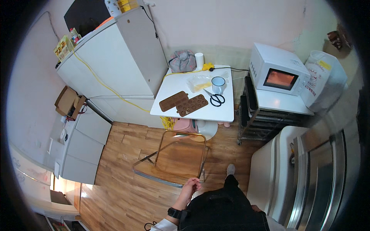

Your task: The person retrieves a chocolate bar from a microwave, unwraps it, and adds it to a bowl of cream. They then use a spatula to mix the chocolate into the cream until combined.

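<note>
My left hand (191,187), with a dark watch on its wrist, hangs over the floor just below a transparent amber folding chair (179,156). Its fingers are loosely curled and nothing shows in them. Of my right hand (255,208) only a small part shows beside my dark clothing; its fingers are hidden. Beyond the chair is a white table (162,115). Two brown molds (173,101) lie on it, the right one (192,105) with round cavities. Black-handled scissors (216,100) lie beside an enamel mug (218,85), and a clear plastic bag (199,82) with something yellow lies behind.
A white microwave (281,72) stands on a wheeled rack (260,124) at the right, beside a large plastic bag (323,80). A white chest-like appliance (263,170) is at my right. A tall white cabinet (101,57) stands left of the table; a yellow cord (98,80) hangs across it.
</note>
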Demonstrator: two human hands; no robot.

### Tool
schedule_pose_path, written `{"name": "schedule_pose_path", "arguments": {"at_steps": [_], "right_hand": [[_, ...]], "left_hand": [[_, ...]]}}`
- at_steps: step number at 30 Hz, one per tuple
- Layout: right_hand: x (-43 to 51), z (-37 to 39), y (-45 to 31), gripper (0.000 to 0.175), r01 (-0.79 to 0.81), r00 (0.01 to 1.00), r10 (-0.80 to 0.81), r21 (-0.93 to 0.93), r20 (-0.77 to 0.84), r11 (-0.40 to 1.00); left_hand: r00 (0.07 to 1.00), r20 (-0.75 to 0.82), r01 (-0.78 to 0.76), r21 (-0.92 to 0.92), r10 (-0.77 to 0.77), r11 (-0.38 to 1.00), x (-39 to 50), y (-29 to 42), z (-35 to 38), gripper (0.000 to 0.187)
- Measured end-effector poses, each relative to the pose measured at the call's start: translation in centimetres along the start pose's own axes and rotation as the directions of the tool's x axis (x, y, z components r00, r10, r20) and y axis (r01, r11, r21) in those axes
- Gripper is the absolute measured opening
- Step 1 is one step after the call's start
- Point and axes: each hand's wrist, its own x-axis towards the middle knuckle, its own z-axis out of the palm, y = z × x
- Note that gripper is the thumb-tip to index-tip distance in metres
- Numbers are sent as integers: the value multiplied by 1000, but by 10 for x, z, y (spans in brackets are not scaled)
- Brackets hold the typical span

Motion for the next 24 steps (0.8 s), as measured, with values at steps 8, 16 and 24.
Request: {"name": "schedule_pose_path", "arguments": {"at_steps": [8,16,24], "right_hand": [[131,-157,-111,33,21,1000,-26,-363,-8,932],[176,-211,-316,27,398,917,-397,89,-29,913],[142,-216,-335,29,338,941,-329,248,-76,908]], "left_hand": [[960,-266,-131,-148,89,980,63,26,63,12],[957,-290,-102,-259,24,960,92,39,91,15],[982,-172,-113,-200,79,973,178,100,94,14]]}}
